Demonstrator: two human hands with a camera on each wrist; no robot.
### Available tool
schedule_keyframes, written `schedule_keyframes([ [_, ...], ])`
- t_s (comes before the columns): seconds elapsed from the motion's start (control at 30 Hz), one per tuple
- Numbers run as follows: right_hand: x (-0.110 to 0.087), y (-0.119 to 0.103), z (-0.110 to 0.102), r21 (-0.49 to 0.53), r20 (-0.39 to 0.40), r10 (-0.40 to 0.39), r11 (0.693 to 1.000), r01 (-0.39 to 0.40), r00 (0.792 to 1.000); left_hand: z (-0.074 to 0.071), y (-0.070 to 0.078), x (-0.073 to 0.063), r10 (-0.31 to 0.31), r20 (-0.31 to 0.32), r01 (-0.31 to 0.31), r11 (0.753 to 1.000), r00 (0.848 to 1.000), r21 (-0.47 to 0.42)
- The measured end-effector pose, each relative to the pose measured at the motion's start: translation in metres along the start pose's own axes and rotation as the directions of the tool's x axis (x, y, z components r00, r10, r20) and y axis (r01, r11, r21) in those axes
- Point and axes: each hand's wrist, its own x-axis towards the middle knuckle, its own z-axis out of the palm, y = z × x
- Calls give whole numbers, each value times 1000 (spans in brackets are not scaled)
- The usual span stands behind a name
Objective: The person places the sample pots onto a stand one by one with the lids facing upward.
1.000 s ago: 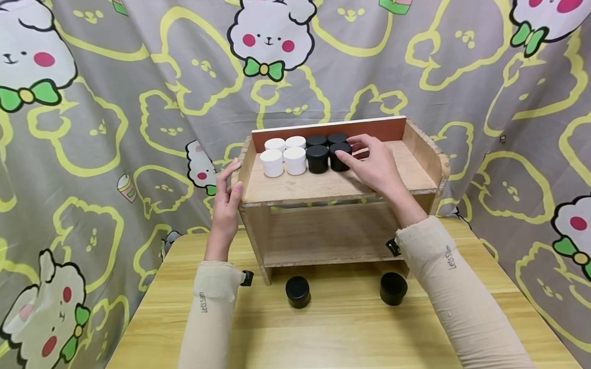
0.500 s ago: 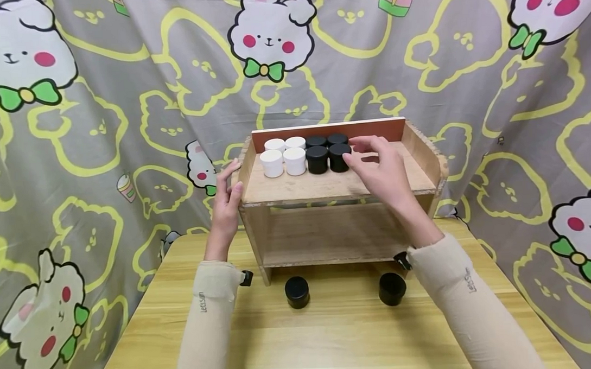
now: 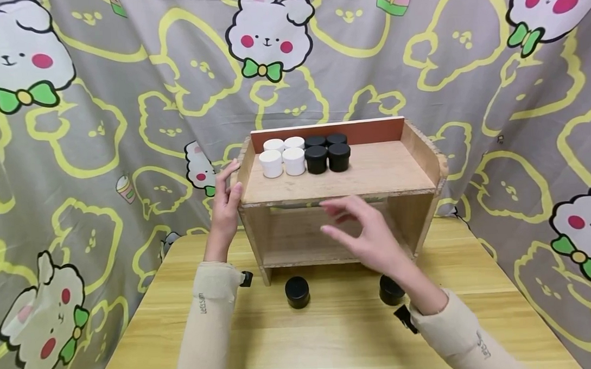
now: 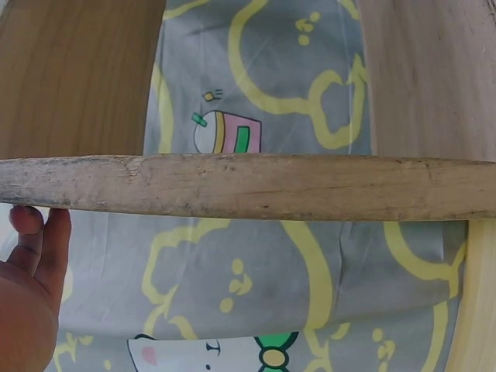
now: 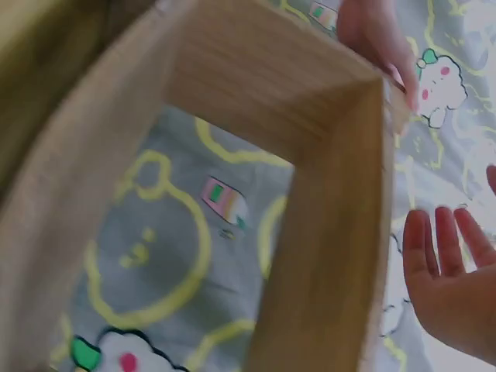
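Observation:
My left hand [image 3: 224,206] grips the left side panel of a two-tier wooden shelf [image 3: 296,191]; its fingertips meet the board edge in the left wrist view. The right hand [image 3: 363,233] hangs in front of the lower tier with fingers apart and nothing in them. On the upper tier, a white jar [image 3: 271,163] and another white jar [image 3: 294,161] stand in front of two more white ones. Beside them a black jar [image 3: 316,159] and a second black jar [image 3: 339,157] front two further black ones. All stand upright with lids.
A loose black jar [image 3: 297,292] stands on the wooden table [image 3: 301,347] before the shelf. Another black jar [image 3: 391,290] stands to its right, partly behind my right wrist. A patterned curtain [image 3: 360,68] hangs behind and at both sides.
My right hand has let go of the front right black jar and moved down off the upper tier, to before the lower one. The left hand stays on the panel.

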Motion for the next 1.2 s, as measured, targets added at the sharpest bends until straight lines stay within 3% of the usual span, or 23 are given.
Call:
schedule_keyframes([
  [0.13, -24, 15, 21, 22, 123, 36, 999, -39, 992, -1, 1, -2, -1, 0, 1, 1000, 1000, 8],
  [0.23, -40, 30, 37, 34, 233, 82, 995, -92, 969, -1, 2, -1, -1, 2, 1, 1000, 1000, 9],
  [0.43, -63, 59, 63, 3, 421, 162, 984, -180, 893, 0, 3, 0, 5, 6, -5, 1000, 1000, -1],
  [0.6, -73, 82, 77, 31, 530, 220, 960, -278, 819, 1, 1, 0, 13, 2, -13, 1000, 1000, -7],
  [0.7, -78, 96, 87, 16, 564, 252, 949, -315, 787, 1, 0, 0, 11, -3, -11, 1000, 1000, -11],
  [0.77, -80, 104, 94, -16, 566, 276, 946, -324, 777, 0, 0, -1, 14, -3, -14, 1000, 1000, -5],
  [0.93, -81, 121, 109, -72, 535, 322, 938, -338, 781, 0, 0, 1, 27, -3, -27, 1000, 1000, 1],
  [1.2, -80, 129, 129, -110, 532, 351, 931, -348, 771, 1, 2, 0, 7, -10, -7, 1000, 1000, -10],
])
